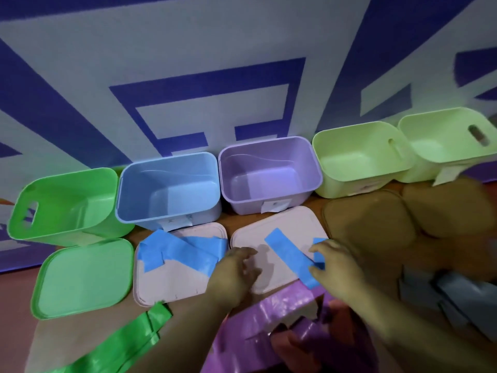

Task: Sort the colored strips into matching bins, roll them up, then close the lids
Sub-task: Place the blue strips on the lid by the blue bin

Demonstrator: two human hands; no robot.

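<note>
we see five open bins in a row by the wall: green bin, blue bin, purple bin and two pale green bins; lids lie before them; our right hand pinches a blue strip lying across the right pink lid; our left hand hovers beside it, fingers loosely curled, holding nothing; more blue strips lie on the left pink lid; a purple strip and a green strip lie nearer us.
</note>
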